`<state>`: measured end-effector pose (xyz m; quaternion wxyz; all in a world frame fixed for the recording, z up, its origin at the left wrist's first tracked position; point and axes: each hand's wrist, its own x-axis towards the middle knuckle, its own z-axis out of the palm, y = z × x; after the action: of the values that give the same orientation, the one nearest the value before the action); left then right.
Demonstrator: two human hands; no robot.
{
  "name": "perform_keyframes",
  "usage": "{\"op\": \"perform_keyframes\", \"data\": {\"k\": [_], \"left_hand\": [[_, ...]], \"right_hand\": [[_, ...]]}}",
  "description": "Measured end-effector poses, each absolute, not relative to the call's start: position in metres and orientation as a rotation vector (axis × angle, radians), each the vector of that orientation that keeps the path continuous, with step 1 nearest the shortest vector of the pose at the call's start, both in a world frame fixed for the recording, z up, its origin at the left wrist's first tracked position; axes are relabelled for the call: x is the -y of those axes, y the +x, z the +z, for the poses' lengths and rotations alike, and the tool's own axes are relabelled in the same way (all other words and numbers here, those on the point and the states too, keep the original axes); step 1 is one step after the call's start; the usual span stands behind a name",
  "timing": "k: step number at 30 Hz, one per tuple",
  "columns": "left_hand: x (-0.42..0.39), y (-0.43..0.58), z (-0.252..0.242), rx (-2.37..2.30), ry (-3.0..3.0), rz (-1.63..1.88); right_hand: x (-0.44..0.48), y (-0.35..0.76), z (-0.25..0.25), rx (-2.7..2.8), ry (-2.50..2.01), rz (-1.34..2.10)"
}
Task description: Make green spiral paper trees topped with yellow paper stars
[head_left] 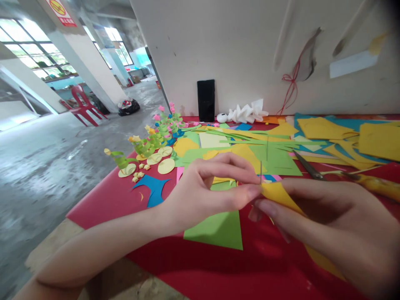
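Head view: both hands point(215, 187) pinch folded yellow paper point(279, 195).

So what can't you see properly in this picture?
All in the head view:
1. Folded yellow paper piece: its middle is hidden behind the right hand.
2. Thin grey upright stick at the left hand fingertips: too thin to identify.
3. Grey scissors: handles blurred towards the right edge.
4. Red sign: cut off by the top edge.
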<state>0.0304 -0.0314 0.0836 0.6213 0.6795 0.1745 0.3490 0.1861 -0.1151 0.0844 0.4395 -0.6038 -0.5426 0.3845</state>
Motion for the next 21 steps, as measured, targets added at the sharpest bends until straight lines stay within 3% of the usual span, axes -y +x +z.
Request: {"op": "perform_keyframes", "data": {"k": [10,21], "left_hand": [[0.0344,0.0342,0.0821,-0.435,1.542,0.874],[0.039,0.0306,0.0833,-0.415,1.551,0.885]], "right_hand": [[0.1175,0.1827,0.0834,1.315,-1.493,0.889],[0.1162,0.1924,0.0833,1.237,-1.336,1.226]]}}
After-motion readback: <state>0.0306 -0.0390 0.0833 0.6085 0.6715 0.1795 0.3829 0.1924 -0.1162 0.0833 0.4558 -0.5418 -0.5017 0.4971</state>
